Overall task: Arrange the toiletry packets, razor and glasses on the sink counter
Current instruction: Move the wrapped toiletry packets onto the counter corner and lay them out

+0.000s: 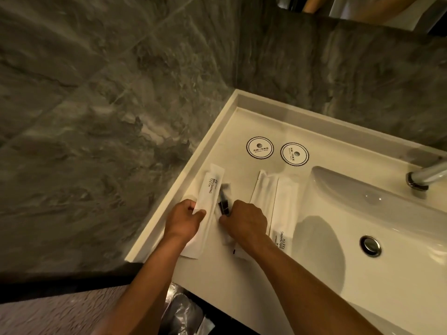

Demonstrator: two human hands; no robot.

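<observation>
Both forearms bare — no sleeves, rings, watch.

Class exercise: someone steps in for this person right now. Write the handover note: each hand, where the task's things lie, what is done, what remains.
Left hand: pinching the lower part of the left toothbrush packet near the counter's left edge.
Right hand: closed on a small dark item, probably the razor, blurred.
Two more packets lie side by side next to the basin. Two round coasters sit behind them.
Done: the right-hand packets look lined up.
Left: place the left packet and razor. No glasses are in view.
</observation>
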